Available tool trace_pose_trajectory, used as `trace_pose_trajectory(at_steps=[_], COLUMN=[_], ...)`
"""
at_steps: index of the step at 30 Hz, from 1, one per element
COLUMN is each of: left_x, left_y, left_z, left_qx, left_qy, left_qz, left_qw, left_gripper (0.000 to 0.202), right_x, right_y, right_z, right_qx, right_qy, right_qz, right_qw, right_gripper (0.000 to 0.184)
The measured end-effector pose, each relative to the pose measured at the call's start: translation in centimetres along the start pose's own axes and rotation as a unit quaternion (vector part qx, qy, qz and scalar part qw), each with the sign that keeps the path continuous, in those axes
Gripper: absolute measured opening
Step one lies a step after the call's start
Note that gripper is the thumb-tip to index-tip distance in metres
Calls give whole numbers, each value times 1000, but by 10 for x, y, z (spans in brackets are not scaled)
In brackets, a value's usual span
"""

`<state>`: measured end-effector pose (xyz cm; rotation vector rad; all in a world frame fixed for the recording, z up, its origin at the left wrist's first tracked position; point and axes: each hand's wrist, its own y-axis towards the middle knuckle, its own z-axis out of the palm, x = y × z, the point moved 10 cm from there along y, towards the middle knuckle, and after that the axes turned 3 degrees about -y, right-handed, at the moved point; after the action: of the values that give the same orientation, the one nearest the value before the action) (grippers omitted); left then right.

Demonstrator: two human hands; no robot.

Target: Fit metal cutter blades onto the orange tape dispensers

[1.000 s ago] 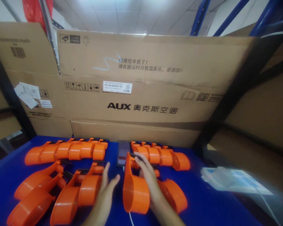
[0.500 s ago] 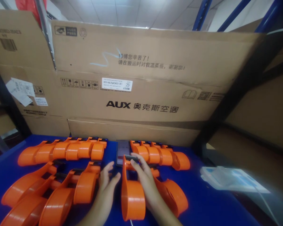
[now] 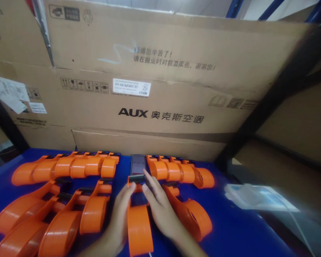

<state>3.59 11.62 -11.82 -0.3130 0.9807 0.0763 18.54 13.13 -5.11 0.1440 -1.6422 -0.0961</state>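
Observation:
An orange plastic tape dispenser [image 3: 139, 228] stands on edge on the blue table [image 3: 243, 235], between my two hands. My left hand [image 3: 120, 217] presses against its left side with fingers straight, fingertips near its black front end. My right hand [image 3: 159, 208] lies along its right side, fingers stretched forward. Both hands clasp the dispenser from either side. A dark phone [image 3: 138, 165] lies flat just beyond the dispenser's tip.
Rows of orange dispensers lie at the far left [image 3: 69, 167], near left [image 3: 45, 217], far right [image 3: 180, 171] and beside my right wrist [image 3: 195, 217]. Large cardboard boxes [image 3: 160, 89] wall the back. A clear plastic bag [image 3: 259, 198] lies right, by a dark shelf post [image 3: 259, 107].
The dispenser has shifted left and turned to point straight away from me. My left hand has closed in onto its left side; my right hand has slid along its right side.

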Motion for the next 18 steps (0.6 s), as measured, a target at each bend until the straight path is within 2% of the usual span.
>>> trace_pose_trajectory(at_steps=[4,8,11,18], left_x=[-14,-17,-15,-23], left_y=[0,5,7,4], left_z=[7,22,24,21], left_qx=[22,89,119,118], left_qy=[12,12,17,46], left_qz=[8,22,37,68], left_qw=[1000,996,992,990], left_gripper=[38,38,38,45], right_x=[-6,-11,-12,-1], right_y=[-5,-7,-9,-11], right_z=[3,2,1,-1], right_qx=[47,56,57,25], right_qy=[-33,-81,-90,-131], right_qz=[0,-5,3,-29], right_qw=[998,995,994,991], right_gripper=[47,22,34,28])
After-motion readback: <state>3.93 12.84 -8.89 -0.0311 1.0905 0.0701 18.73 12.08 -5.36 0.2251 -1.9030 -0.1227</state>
